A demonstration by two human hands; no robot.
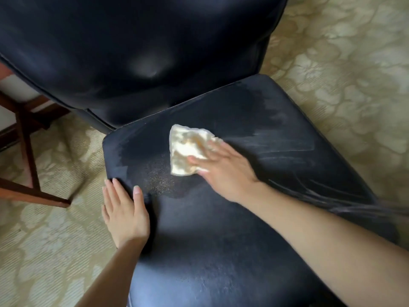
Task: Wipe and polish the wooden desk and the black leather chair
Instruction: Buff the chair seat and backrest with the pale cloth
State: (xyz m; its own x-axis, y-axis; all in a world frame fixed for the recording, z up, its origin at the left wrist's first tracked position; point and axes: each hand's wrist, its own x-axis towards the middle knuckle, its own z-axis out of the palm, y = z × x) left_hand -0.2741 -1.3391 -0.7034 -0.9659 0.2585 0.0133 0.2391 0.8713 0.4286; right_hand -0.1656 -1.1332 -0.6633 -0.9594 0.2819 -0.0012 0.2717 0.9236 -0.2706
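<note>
1. The black leather chair fills most of the view. Its seat (221,229) runs from the centre to the lower edge, and its backrest (132,52) rises across the upper left.
2. A crumpled cream cloth (188,147) with yellowish stains lies on the seat, a little behind its middle and closer to the backrest than to the front edge.
3. The right hand (228,173) reaches in from the lower right and lies palm down on the cloth's right side. Its fingers are straight, slightly spread, and press flat on the fabric rather than curling round it. The hand is somewhat blurred.
4. The left hand (124,211) rests at the seat's left edge near the rear corner. Its fingers are straight and close together along the side of the seat, and the thumb lies apart from them on top of the leather. It holds nothing.
5. Pale streaks (278,142) cross the leather to the right of the cloth. Fine light speckles (159,180) lie between the cloth and the left thumb. Around the cloth the leather looks darker.
6. Reddish wooden legs (26,151) with cross braces stand to the left of the chair, apart from it. I cannot tell what they belong to.
7. A beige carpet (343,85) with a floral pattern lies under everything, showing on both sides of the chair.
</note>
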